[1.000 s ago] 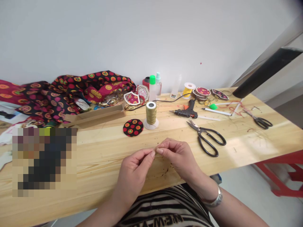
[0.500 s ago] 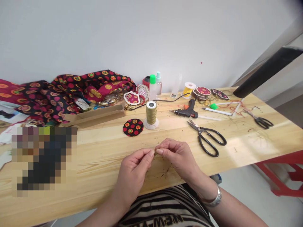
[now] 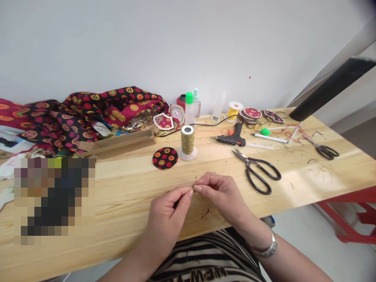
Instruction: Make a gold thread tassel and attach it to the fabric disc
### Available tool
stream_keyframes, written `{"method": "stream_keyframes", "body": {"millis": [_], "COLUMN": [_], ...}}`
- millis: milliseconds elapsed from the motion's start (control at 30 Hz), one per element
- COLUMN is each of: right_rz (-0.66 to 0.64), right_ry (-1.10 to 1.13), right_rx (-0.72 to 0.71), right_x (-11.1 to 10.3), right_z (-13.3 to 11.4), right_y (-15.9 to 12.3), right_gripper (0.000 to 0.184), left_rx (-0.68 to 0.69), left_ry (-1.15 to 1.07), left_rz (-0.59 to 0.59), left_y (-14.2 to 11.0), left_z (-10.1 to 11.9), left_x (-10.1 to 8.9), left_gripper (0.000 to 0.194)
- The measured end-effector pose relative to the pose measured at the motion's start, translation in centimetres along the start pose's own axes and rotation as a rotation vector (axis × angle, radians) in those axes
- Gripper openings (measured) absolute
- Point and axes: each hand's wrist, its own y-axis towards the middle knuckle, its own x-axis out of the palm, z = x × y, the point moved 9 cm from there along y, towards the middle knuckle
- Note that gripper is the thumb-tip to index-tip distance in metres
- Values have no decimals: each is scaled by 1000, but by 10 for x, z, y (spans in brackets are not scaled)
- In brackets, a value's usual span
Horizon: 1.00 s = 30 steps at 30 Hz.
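My left hand [image 3: 169, 209] and my right hand [image 3: 220, 196] meet fingertip to fingertip above the front of the wooden table [image 3: 117, 219]. Both pinch thumb against forefinger; whatever is between them is too small and covered to name. Beyond the hands stands a spool of olive-gold thread [image 3: 188, 141] on a white base. Left of it lies a round black fabric piece with red and orange flowers [image 3: 165, 158]. Black-handled scissors [image 3: 255, 170] rest to the right of my right hand, blades pointing away.
Behind are a black glue gun [image 3: 232, 136], a green-capped bottle [image 3: 189, 109], a yellow spool [image 3: 234, 110] and a long cardboard box [image 3: 123, 145]. Patterned cloth [image 3: 96, 105] is heaped at back left. Smaller scissors [image 3: 326, 152] lie far right, near a black post [image 3: 331, 90].
My left thumb and forefinger have shifted slightly right, closer to the right fingertips. A small brownish bit that showed between the fingers is now mostly covered. Nothing on the table has moved.
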Motion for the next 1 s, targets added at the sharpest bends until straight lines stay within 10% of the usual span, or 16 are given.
{"method": "stream_keyframes", "body": {"millis": [1000], "right_rz": [-82], "right_ry": [154], "right_rx": [84], "right_x": [10], "right_z": [15], "right_y": [-3], "right_gripper": [23], "left_rx": [-48], "left_ry": [-22], "left_rz": [-23], "left_y": [1], "left_z": [-1], "left_x": [4], "left_gripper": [20]}}
